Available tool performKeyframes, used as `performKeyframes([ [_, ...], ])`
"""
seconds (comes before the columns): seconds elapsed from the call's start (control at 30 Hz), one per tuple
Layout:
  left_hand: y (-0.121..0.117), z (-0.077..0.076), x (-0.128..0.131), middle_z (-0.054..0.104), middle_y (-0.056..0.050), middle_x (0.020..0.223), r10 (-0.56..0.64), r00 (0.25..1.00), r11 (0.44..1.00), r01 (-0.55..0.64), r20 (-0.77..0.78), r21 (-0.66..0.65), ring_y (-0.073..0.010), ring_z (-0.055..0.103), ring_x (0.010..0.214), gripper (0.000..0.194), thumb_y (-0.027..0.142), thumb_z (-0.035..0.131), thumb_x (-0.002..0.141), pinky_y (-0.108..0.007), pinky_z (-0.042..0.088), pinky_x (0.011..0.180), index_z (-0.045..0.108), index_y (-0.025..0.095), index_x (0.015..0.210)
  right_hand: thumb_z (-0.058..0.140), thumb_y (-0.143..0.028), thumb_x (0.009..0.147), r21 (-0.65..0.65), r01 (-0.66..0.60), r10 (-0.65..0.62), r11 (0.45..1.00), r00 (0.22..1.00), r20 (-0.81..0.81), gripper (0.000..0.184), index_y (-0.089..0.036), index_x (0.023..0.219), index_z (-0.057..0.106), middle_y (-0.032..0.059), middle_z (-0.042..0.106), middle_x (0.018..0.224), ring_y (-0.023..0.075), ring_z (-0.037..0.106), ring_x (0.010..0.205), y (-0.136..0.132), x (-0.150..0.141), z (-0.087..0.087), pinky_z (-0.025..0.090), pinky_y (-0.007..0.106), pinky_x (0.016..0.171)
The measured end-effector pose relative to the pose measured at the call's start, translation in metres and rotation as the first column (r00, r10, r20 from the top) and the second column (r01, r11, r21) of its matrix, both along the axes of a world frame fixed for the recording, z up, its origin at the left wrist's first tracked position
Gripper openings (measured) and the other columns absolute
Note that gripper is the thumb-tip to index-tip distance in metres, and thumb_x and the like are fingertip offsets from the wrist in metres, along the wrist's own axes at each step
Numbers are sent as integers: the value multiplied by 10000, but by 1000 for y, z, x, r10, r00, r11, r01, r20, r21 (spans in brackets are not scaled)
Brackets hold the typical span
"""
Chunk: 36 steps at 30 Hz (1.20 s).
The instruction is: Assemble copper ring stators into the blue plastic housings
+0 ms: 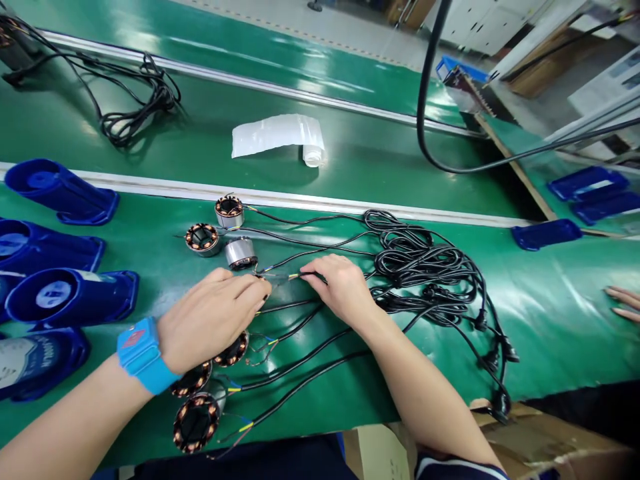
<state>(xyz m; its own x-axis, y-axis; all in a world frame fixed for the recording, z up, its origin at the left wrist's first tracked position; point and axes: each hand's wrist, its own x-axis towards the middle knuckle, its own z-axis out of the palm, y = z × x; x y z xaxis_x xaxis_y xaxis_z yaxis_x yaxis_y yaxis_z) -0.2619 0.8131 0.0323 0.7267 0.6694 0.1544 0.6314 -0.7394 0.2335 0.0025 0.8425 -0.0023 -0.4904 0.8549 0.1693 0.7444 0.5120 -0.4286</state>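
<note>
My right hand (343, 287) is closed in a pinch on the stripped end of a black power cord, where thin coloured wires (293, 276) come out. Across from it, my left hand (215, 317) wears a blue wristband (145, 355) and has its fingers pinched on the far part of these wires. Just beyond its fingertips lies a silver motor stator (241, 253) on its side. Two more stators (202, 239) with copper windings sit farther back. Below the left hand are several others, such as a stator (197, 422) at the front, partly covered by the hand.
Coiled black power cords (425, 260) with plugs (501, 405) lie to the right. Blue motor housings (75, 297) line the left side. A partly unrolled white strip (277, 135) rests on the green conveyor behind. A cable (425, 127) hangs at upper right. Another person's hand (625, 303) shows at the right edge.
</note>
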Motion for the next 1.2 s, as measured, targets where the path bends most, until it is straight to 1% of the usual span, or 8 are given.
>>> performKeyframes([
  [0.27, -4, 2, -18, 677, -43, 1051, -56, 998, 998, 57, -22, 24, -179, 635, 814, 292, 285, 412, 1050, -341, 376, 668, 620, 249, 1251, 690, -191, 935, -7, -104, 104, 995, 995, -8, 27, -183, 913, 704, 32, 698, 820, 196, 591, 783, -12, 9, 14, 424, 330, 744],
  [0.43, -2, 5, -33, 671, -28, 1114, -36, 994, 997, 43, 99, -68, -164, 610, 916, 289, 245, 467, 1027, -312, 459, 798, 621, 261, 1271, 671, -282, 966, -225, -207, 162, 952, 966, -203, 100, -215, 1014, 728, 15, 739, 922, 165, 651, 852, 1, 16, 22, 508, 298, 780],
  [0.53, 13, 6, -44, 665, -42, 1252, -32, 997, 999, 29, 71, 44, -218, 601, 1110, 325, 126, 461, 989, -376, 451, 927, 641, 245, 1232, 641, -224, 978, -122, -172, 143, 978, 965, -218, 179, -223, 1145, 704, 32, 736, 1116, 186, 656, 1046, 19, 6, 15, 523, 349, 946],
  [0.6, 24, 5, -47, 632, -48, 1362, -60, 998, 991, 63, -30, 119, -287, 551, 1261, 364, 97, 444, 966, -455, 437, 975, 654, 249, 1222, 685, -193, 938, -30, -221, 216, 975, 968, -132, 241, -199, 1179, 691, 73, 698, 1221, 237, 614, 1158, 29, -8, 5, 487, 428, 1036],
  [0.7, 38, 3, -44, 553, -84, 1472, -40, 987, 987, 63, -154, 150, -339, 488, 1362, 400, 101, 441, 952, -516, 438, 1012, 647, 242, 1265, 657, -179, 950, -43, -302, 298, 952, 951, -76, 146, -167, 1089, 700, 94, 706, 1123, 241, 625, 1087, 36, -25, -6, 501, 424, 992],
  [0.83, 45, 4, -34, 600, -99, 1392, 40, 975, 977, 8, -220, 213, -304, 619, 1132, 300, 254, 492, 994, -460, 470, 890, 655, 269, 1245, 532, -213, 1024, -212, -235, 176, 949, 948, -264, 153, -183, 1075, 674, 54, 709, 1023, 163, 650, 935, 35, -22, -3, 529, 305, 858],
  [0.97, 49, 9, -28, 653, -87, 1206, 117, 948, 951, -20, -296, 310, -267, 589, 886, 208, 392, 524, 990, -397, 384, 700, 683, 276, 1055, 495, -238, 1035, -301, -210, 108, 930, 941, -322, 197, -174, 1041, 681, 42, 720, 960, 145, 658, 869, 35, -11, 10, 512, 273, 804],
  [1.2, 49, 7, -42, 644, -58, 1099, 68, 969, 974, -12, -238, 228, -257, 531, 902, 229, 421, 495, 1003, -370, 291, 676, 649, 270, 928, 492, -268, 1044, -343, -260, 143, 903, 933, -330, 218, -178, 1033, 690, 18, 715, 878, 120, 640, 770, 36, -13, 20, 482, 236, 728],
])
